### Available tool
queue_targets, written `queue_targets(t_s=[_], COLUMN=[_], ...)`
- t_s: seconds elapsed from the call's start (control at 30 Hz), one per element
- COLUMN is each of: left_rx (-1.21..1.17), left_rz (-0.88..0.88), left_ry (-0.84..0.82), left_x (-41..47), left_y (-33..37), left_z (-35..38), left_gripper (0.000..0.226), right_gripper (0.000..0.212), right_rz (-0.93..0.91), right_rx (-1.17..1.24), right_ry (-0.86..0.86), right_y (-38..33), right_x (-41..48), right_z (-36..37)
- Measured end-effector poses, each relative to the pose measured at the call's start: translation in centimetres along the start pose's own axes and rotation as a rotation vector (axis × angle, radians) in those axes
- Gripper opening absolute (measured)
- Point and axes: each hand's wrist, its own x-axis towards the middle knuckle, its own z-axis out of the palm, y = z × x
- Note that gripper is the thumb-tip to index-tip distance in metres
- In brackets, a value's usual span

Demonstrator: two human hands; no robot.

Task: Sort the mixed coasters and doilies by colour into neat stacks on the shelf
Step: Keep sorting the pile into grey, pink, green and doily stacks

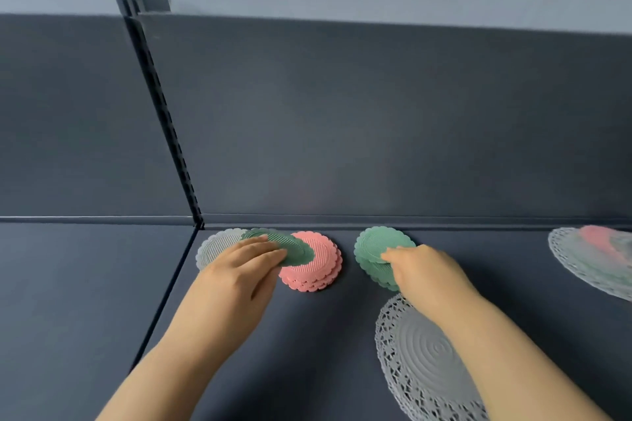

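**Sorting coasters by colour on a dark shelf**

A pink stack (pixel 313 261) of scalloped coasters sits near the back of the shelf (pixel 307 335). The left grip (pixel 239 267) pinches a single green coaster (pixel 290 246), tilted over the pink stack's left edge and over a grey coaster (pixel 219 244) just left of it. Right of the pink stack, apart from it, the right grip (pixel 427 270) curls round the green stack (pixel 379 243). A grey doily (pixel 424 362) lies nearer the viewer, to the pink stack's right.
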Motion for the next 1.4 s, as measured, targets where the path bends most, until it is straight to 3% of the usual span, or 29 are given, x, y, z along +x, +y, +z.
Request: queue_targets(t_s=[0.3, 0.53, 0.6, 0.7, 0.77, 1.03, 1.4], left_rx=[-0.016, -0.092, -0.065, 0.012, 0.058, 0.113, 0.168], left_rz=[0.178, 0.252, 0.266, 0.219, 0.187, 0.259, 0.252], left_ry=[-0.122, -0.142, -0.245, -0.616, -0.714, -0.421, -0.395], left_x=[3.8, 7.5, 8.3, 8.2, 7.7, 5.6, 2.1], left_y=[-0.7, 3.6, 4.6, 5.1, 5.2, 4.5, 5.3], left_z=[0.6, 5.0, 7.3, 10.1, 10.6, 7.3, 5.2], left_gripper=[0.036, 0.033, 0.03, 0.027, 0.033, 0.036, 0.041], right_gripper=[0.03, 0.027, 0.026, 0.025, 0.025, 0.024, 0.027], right_rz=[0.026, 0.117, 0.128, 0.127, 0.131, 0.059, 0.029], right_rx=[0.359, 0.55, 0.541, 0.556, 0.561, 0.532, 0.517], right_ry=[-0.026, 0.054, 0.061, 0.051, 0.05, 0.074, 0.072], right_y=[-0.9, 0.8, 1.4, 2.2, 2.7, 1.4, -0.7], right_x=[-1.9, -3.0, -3.4, -4.2, -4.6, -4.5, -6.6], right_z=[-0.3, -1.3, -1.4, -1.6, -1.8, -2.0, -1.7])
